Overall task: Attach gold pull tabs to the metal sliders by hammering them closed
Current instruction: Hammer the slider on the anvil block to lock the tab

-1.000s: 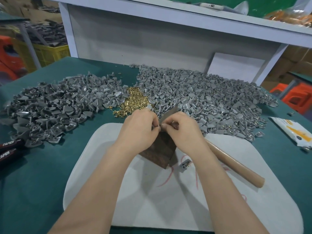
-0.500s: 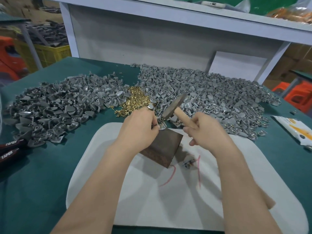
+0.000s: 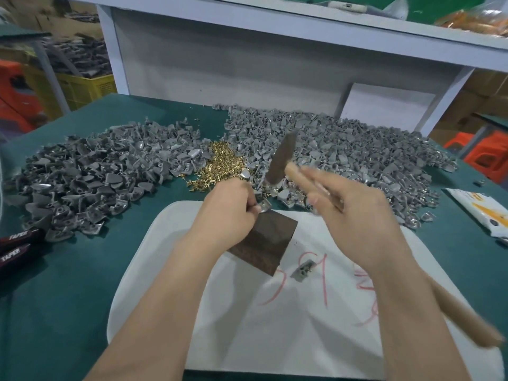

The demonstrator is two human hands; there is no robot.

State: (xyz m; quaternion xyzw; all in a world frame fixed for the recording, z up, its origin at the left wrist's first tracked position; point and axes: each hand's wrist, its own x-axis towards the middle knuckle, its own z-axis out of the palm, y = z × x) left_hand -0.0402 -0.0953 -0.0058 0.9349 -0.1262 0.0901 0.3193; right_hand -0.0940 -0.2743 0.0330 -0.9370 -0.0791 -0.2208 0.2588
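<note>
My left hand (image 3: 229, 209) pinches a small grey metal slider (image 3: 264, 207) on the top corner of a dark rusty metal block (image 3: 265, 243). My right hand (image 3: 354, 215) grips a wooden-handled hammer (image 3: 283, 158), raised and motion-blurred, its head above the slider. A small heap of gold pull tabs (image 3: 220, 167) lies just beyond my left hand. One loose slider (image 3: 303, 269) rests on the white mat (image 3: 288, 325) right of the block.
Two big piles of grey sliders flank the gold tabs, a left pile (image 3: 96, 174) and a right pile (image 3: 343, 160). Dark tool handles (image 3: 16, 243) lie at the left edge, a white packet (image 3: 481, 210) at the right. A white shelf frame (image 3: 275, 64) stands behind.
My right hand left the slider, took up the hammer and raised it. The left hand stays on the slider at the block.
</note>
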